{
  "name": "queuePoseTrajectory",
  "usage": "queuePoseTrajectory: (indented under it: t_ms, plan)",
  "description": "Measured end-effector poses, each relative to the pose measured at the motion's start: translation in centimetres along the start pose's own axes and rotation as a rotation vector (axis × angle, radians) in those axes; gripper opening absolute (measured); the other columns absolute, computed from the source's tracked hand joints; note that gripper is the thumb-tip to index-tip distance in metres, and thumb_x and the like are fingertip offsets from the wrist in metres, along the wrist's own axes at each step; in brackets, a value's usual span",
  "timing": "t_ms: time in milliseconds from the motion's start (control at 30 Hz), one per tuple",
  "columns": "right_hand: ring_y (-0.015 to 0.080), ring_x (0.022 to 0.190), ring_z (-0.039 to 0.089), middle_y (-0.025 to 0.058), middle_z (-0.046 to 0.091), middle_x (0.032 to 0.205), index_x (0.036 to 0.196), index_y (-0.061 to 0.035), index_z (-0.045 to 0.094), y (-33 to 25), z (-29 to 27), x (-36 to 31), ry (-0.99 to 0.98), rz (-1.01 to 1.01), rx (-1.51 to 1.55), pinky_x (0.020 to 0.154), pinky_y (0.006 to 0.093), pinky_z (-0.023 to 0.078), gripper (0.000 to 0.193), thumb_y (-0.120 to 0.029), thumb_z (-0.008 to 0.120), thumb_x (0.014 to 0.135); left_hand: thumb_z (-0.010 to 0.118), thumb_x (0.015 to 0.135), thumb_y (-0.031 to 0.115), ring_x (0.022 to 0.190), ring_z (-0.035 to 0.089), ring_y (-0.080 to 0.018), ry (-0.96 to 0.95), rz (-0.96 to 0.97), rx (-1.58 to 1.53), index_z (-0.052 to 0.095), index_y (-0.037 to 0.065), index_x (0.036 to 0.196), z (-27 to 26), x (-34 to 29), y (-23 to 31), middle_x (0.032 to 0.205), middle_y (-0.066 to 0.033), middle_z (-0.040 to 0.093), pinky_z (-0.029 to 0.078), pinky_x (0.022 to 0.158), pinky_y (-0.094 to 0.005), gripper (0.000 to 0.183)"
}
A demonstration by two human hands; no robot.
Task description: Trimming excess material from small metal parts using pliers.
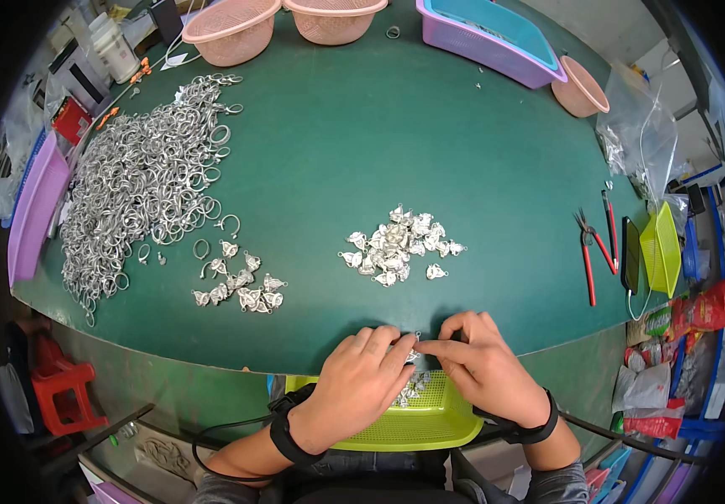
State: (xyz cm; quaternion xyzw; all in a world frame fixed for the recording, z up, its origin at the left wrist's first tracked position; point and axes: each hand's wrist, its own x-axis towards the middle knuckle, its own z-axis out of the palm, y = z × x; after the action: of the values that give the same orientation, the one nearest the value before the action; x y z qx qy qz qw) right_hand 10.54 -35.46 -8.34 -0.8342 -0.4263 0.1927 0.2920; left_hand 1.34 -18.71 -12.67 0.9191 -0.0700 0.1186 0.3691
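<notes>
My left hand (358,386) and my right hand (495,374) meet at the table's near edge. Their fingertips pinch a small silver metal charm (414,351) between them, partly hidden by the fingers. Just below the hands, a lime-green plastic basket (404,440) holds more small silver pieces. Beyond my hands, a heap of silver charms with small loops (396,242) lies on the green tabletop. A smaller group of similar charms (253,298) is scattered to its left.
A large pile of silver rings (140,172) covers the table's left side. Red-handled pliers (588,267), another red-handled tool (609,220) and a black phone (630,252) lie at the right. Pink baskets (232,38) and a purple basket (488,55) stand along the far edge.
</notes>
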Motion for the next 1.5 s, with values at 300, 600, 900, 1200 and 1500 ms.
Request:
queuePoseTrajectory:
  t_ms: [300,600,900,1200,1500]
  plan:
    - [0.0281,0.088,0.047,0.0102,0.051,0.097,0.100,-0.0057,0.063,-0.1,0.9,1.3,0.054,-0.022,-0.031,0.075,0.0366,0.043,0.023,-0.007,0.065,0.078,0.072,0.073,0.012,0.080,0.053,-0.0268,0.017,-0.043,-0.041,0.059,-0.001,0.097,0.2,-0.1,0.0,0.092,-0.0105,0.052,0.046,0.069,-0.0359,0.030]
    - [0.0104,0.061,0.058,0.0065,0.062,0.072,0.089,0.0022,0.061,0.0,0.6,1.0,0.159,0.388,0.441,0.059,0.0233,0.047,0.011,-0.004,0.067,0.081,0.073,0.073,0.013,0.079,0.054,-0.0264,0.052,-0.054,-0.065,0.060,0.001,0.093,0.1,-0.1,0.1,0.093,-0.0102,0.054,0.046,0.068,-0.0362,0.027]
    - [0.0129,0.075,0.060,0.0072,0.068,0.086,0.100,-0.0014,0.066,0.3,-3.2,2.5,0.102,0.246,0.479,0.068,0.0275,0.048,0.019,-0.015,0.064,0.086,0.072,0.068,0.001,0.071,0.057,-0.0243,0.362,-0.093,0.160,0.065,0.007,0.082,-3.5,-0.5,-1.0,0.080,-0.0056,0.062,0.042,0.065,-0.0348,0.017]
    - [0.0297,0.109,0.050,0.0108,0.052,0.119,0.113,-0.0059,0.059,1.5,-1.8,8.5,0.067,-0.287,-0.243,0.093,0.0397,0.043,0.035,-0.010,0.062,0.079,0.070,0.071,0.005,0.084,0.052,-0.0276,0.400,-0.414,0.467,0.062,0.004,0.091,-5.8,-2.5,-3.2,0.090,-0.0095,0.056,0.040,0.072,-0.0377,0.021]
    - [0.0288,0.109,0.051,0.0113,0.054,0.118,0.116,-0.0082,0.059,2.0,-2.5,2.7,0.097,-0.058,-0.257,0.090,0.0389,0.045,0.041,-0.003,0.062,0.076,0.073,0.072,0.015,0.080,0.053,-0.0261,0.063,-0.127,0.112,0.064,0.005,0.096,-2.2,-1.4,-0.4,0.091,-0.0087,0.054,0.044,0.070,-0.0360,0.027]
